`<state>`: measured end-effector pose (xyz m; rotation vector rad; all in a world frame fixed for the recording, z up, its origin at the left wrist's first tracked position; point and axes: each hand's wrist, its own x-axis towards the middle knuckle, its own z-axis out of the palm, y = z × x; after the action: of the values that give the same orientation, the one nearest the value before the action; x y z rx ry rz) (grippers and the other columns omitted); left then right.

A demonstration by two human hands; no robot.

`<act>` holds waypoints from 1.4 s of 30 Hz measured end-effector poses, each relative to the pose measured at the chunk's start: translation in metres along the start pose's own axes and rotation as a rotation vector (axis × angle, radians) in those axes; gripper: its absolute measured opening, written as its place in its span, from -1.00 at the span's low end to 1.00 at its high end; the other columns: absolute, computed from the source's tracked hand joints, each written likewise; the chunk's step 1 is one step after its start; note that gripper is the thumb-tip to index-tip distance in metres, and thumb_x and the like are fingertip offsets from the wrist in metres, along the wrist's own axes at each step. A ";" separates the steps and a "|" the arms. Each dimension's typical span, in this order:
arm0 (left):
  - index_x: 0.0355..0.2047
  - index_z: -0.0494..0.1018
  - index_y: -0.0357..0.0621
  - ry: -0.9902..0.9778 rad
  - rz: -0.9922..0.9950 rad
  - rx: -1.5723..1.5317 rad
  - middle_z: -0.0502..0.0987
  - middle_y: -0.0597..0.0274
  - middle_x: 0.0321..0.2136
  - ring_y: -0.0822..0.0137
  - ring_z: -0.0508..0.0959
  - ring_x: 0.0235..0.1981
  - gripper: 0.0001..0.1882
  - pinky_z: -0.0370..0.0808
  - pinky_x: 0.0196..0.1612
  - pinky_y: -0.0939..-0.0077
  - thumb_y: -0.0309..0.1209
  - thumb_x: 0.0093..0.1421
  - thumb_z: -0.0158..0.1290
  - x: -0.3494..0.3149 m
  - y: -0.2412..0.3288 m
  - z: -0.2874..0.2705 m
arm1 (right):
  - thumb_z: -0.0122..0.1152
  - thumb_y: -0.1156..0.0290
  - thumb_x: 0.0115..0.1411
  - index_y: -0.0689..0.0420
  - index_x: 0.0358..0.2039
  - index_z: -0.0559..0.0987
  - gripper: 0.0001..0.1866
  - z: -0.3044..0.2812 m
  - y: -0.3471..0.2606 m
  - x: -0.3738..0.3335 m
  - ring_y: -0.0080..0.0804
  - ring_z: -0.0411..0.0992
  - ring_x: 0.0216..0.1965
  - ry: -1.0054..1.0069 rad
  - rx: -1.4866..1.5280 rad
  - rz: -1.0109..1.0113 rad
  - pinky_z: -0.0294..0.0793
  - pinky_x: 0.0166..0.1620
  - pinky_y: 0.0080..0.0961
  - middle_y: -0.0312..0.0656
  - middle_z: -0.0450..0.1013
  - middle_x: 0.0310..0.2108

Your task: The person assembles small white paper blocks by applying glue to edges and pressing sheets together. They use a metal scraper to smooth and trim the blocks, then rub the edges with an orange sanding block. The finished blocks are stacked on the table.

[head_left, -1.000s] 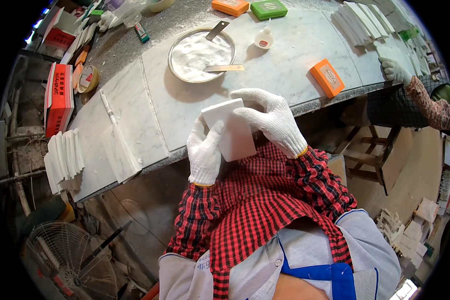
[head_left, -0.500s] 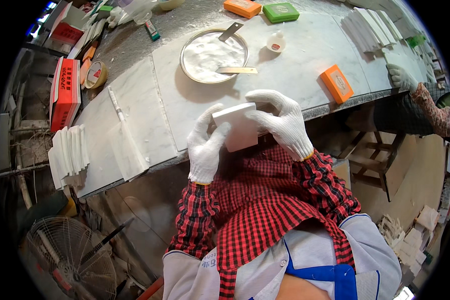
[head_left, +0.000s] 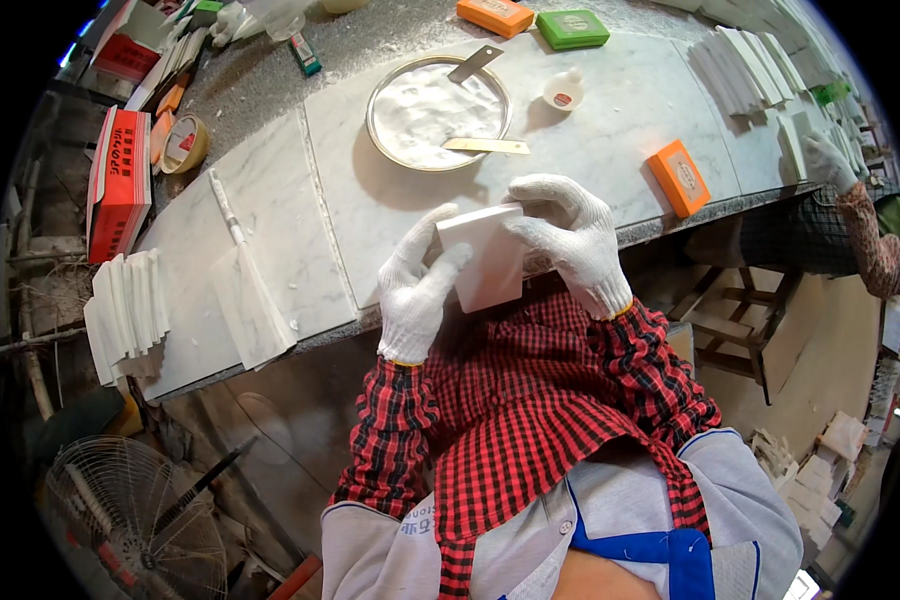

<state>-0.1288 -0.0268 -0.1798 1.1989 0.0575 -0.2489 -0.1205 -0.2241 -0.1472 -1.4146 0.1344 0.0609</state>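
Observation:
Both my hands wear white knit gloves and hold a flat white rectangular tile (head_left: 490,265) tilted up at the table's near edge. My left hand (head_left: 417,290) grips its left side, thumb on its face. My right hand (head_left: 573,240) pinches its top right corner, the index finger curled above. Beyond them stands a round metal bowl (head_left: 373,135) of white paste or powder. One flat metal scraper (head_left: 475,64) leans on its far rim; another scraper (head_left: 487,146) lies across its near right rim. A small white squeeze bottle (head_left: 564,90) is right of the bowl.
An orange box (head_left: 678,178) lies at the right; another orange box (head_left: 495,16) and a green box (head_left: 572,29) are behind. White strips (head_left: 130,310) stand at the left, near a red box (head_left: 120,185). A co-worker's gloved hand (head_left: 830,160) is far right. A fan (head_left: 140,520) stands below left.
My hands keep hold of the tile, with little shift in grip. The view has turned slightly. At the far right, the co-worker's gloved hand has shifted beside the white pieces.

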 end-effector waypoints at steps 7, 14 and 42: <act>0.21 0.44 -0.32 0.011 0.013 -0.016 0.60 0.11 0.00 0.41 0.58 -0.03 -0.51 0.55 0.04 0.51 -0.64 0.26 0.15 0.004 -0.001 -0.002 | 0.41 0.64 0.13 0.29 -0.03 0.60 -0.63 -0.003 0.002 0.010 -0.48 0.56 -0.11 0.030 0.138 -0.036 0.56 0.01 -0.55 -0.16 0.60 -0.16; 0.20 0.45 -0.31 0.040 -0.041 -0.009 0.61 0.12 -0.02 0.40 0.59 -0.04 -0.50 0.57 0.04 0.49 -0.67 0.23 0.16 0.003 -0.001 -0.003 | 0.41 0.46 0.21 0.28 0.11 0.56 -0.55 -0.011 -0.023 0.032 -0.48 0.56 -0.17 0.266 -0.287 -0.151 0.55 -0.06 -0.56 -0.18 0.59 -0.19; -0.06 0.60 -0.34 -0.097 0.200 0.168 0.66 -0.04 -0.08 0.21 0.65 -0.03 -0.56 0.62 0.03 0.39 -0.85 0.02 0.22 -0.061 0.003 0.012 | 0.32 0.28 0.20 -0.03 -0.15 0.73 -0.79 -0.015 -0.003 0.072 -0.15 0.61 -0.33 0.030 -0.890 -0.683 0.59 -0.25 -0.31 -0.11 0.63 -0.36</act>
<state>-0.1887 -0.0272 -0.1618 1.3474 -0.1701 -0.1376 -0.0494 -0.2421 -0.1557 -2.2765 -0.4073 -0.5246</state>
